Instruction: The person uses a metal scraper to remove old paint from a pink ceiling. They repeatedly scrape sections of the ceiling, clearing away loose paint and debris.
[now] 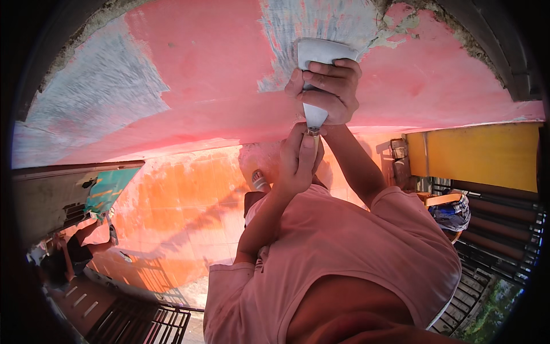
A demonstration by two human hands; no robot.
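A wide metal putty knife (325, 49) lies with its broad edge near or on the pink painted wall (206, 56); exact contact cannot be told. Wrapped round the upper blade are the fingers of my right hand (333, 88). Lower down, my left hand (300, 155) grips its pale handle, most of which the fingers hide. Behind the blade, a rough grey-white patch (318, 21) shows through the pink. A second, larger grey-white patch (99, 81) spreads over the wall's left part.
Broken plaster (397, 26) borders the wall's upper right. Orange floor tiles (184, 193) lie below. Another person (71, 253) is at the far left, near a board with a green sheet (109, 189). A chair (444, 198) holding cloth, a yellow panel (477, 155) and metal railings (464, 292) are at right.
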